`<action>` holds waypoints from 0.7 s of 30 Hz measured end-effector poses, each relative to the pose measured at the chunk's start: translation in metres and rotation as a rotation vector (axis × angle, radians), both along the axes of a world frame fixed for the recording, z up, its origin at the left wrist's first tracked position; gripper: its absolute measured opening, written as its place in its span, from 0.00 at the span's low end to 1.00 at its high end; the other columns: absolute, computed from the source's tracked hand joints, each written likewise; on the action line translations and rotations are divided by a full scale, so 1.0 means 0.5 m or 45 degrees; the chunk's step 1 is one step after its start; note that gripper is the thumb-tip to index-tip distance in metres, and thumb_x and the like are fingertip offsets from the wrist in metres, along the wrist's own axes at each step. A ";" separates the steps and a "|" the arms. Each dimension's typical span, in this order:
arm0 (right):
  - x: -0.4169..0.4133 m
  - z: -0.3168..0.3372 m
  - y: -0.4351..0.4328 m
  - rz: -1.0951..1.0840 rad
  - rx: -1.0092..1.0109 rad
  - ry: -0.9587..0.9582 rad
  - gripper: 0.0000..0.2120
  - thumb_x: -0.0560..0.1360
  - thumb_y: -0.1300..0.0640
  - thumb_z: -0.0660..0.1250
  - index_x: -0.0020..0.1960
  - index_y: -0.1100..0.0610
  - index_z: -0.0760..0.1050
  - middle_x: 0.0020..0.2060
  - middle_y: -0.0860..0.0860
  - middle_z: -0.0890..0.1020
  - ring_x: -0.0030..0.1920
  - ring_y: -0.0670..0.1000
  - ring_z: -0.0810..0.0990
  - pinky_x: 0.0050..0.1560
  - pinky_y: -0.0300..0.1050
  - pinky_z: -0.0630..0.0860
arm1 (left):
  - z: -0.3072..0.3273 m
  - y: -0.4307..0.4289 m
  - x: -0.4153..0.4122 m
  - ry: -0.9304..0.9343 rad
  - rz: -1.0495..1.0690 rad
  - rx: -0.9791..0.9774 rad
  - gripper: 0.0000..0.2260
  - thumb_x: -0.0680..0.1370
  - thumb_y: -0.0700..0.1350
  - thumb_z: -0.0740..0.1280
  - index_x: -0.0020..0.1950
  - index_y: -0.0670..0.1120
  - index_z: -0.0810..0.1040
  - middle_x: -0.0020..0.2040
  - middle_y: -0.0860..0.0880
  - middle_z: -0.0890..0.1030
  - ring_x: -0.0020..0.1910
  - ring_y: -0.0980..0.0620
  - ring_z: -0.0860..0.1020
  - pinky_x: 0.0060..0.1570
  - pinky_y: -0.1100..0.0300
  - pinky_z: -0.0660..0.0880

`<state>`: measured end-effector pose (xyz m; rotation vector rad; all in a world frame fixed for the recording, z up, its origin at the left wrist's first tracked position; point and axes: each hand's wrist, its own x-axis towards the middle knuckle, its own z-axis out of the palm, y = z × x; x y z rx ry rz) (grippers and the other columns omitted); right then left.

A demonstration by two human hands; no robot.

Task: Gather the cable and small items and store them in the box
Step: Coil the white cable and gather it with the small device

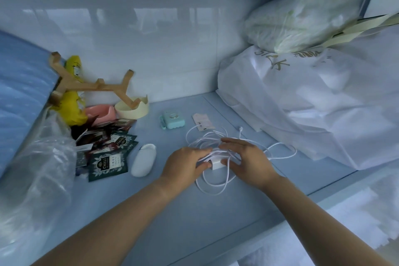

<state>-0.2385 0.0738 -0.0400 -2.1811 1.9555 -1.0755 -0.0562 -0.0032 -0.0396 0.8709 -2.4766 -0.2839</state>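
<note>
Mid-shelf, left hand and right hand clasp the cable — bare surface in front.

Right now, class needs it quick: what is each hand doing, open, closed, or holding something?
Left hand: closed on the white cable bundle.
Right hand: fingers spread over the same cable and its white adapter; firm grip cannot be told.

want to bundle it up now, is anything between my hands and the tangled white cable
Nothing visible. The left hand and right hand already rest on the tangled white cable, with the small white charger block between them.
</note>
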 end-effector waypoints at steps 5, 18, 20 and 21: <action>-0.072 -0.001 -0.005 -0.061 0.012 0.015 0.16 0.68 0.56 0.73 0.55 0.51 0.79 0.60 0.48 0.78 0.59 0.50 0.77 0.59 0.40 0.69 | -0.002 -0.006 -0.075 0.007 0.007 -0.005 0.15 0.73 0.51 0.68 0.60 0.56 0.77 0.54 0.49 0.83 0.55 0.46 0.78 0.50 0.54 0.74; -0.155 0.043 -0.031 0.228 -0.023 0.032 0.24 0.61 0.61 0.68 0.56 0.51 0.78 0.58 0.49 0.79 0.61 0.45 0.74 0.62 0.35 0.68 | -0.006 -0.037 -0.151 -0.031 0.068 -0.080 0.17 0.74 0.59 0.64 0.61 0.60 0.73 0.57 0.56 0.80 0.55 0.53 0.77 0.46 0.61 0.72; -0.146 0.063 -0.037 0.367 0.038 0.036 0.25 0.62 0.62 0.65 0.59 0.51 0.77 0.58 0.46 0.78 0.65 0.41 0.69 0.65 0.36 0.66 | 0.001 -0.043 -0.135 -0.005 0.093 -0.081 0.19 0.73 0.65 0.59 0.61 0.61 0.73 0.58 0.59 0.79 0.56 0.56 0.76 0.49 0.61 0.73; -0.141 0.072 -0.040 0.430 0.071 0.039 0.25 0.62 0.63 0.64 0.59 0.52 0.76 0.58 0.44 0.77 0.65 0.39 0.67 0.64 0.32 0.64 | 0.005 -0.045 -0.128 0.013 0.106 -0.078 0.21 0.73 0.68 0.56 0.61 0.61 0.72 0.58 0.60 0.79 0.56 0.57 0.76 0.49 0.61 0.73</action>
